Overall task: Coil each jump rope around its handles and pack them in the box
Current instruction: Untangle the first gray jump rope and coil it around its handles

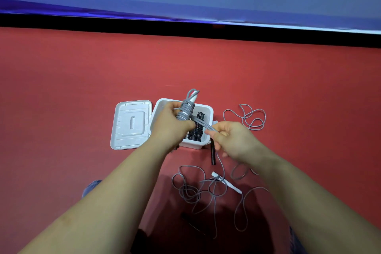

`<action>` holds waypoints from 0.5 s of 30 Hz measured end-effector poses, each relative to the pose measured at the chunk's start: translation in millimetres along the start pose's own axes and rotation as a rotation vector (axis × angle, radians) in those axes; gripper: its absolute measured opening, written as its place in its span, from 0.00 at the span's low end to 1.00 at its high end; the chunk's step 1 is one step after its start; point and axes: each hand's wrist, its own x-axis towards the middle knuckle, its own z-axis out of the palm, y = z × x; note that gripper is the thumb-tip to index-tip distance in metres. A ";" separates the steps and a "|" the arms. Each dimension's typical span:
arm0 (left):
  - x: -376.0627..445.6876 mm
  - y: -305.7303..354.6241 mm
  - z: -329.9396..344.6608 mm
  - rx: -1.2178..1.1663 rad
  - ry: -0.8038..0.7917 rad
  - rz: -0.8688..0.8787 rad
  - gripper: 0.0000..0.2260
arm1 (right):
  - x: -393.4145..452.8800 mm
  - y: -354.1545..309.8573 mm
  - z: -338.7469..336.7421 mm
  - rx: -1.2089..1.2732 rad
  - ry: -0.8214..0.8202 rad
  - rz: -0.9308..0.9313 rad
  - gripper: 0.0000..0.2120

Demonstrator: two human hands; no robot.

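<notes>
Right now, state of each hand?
Left hand: grips the coiled grey rope bundle over the box.
Right hand: pinches the rope's loose end.

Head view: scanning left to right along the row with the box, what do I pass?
White lid → white box, above which the left hand grips the grey coiled rope → right hand pinching the rope's free strand → loose grey rope loops.

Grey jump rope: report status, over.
Left hand grips grey jump rope, half coiled. Right hand pinches its loose strand. Black rope already in white box. Nothing blocking.
</notes>
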 end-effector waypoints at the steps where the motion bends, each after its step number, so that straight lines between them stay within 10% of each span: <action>1: -0.8 -0.3 -0.6 0.068 0.014 0.014 0.21 | -2.2 -2.6 0.7 -0.135 0.006 -0.039 0.11; 15: -60.1 -18.0 20.4 1.012 -0.210 0.185 0.11 | -69.9 -23.9 -1.9 -0.828 -0.017 -0.401 0.10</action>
